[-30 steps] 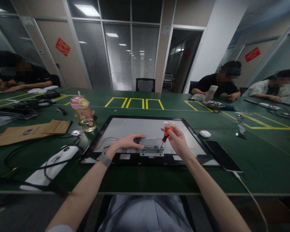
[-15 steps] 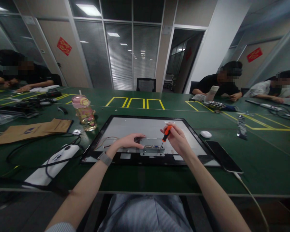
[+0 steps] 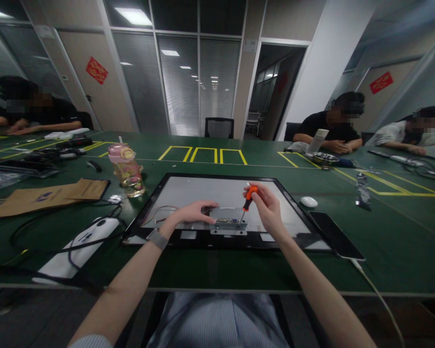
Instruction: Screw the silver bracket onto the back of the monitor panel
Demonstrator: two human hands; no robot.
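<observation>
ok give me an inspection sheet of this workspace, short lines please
Surface: green table with yellow markings.
Work items: framed panel lying flat; metal bracket on it; screwdriver.
Clutter: drink bottle, brown paper bag, phone, small white case.
Hands: left hand at the bracket's left end, grip unclear; right hand holds the screwdriver, tip near the right end.
Cables: dark cables across a white block; pale cable at the phone.
Surroundings: people seated across the table, chair, glazed partition.

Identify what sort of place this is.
Likely an office meeting room used as a shared workspace: a long green table with yellow markings, a mesh-backed chair at its far side, and slatted blinds in the glazed partition.
</observation>
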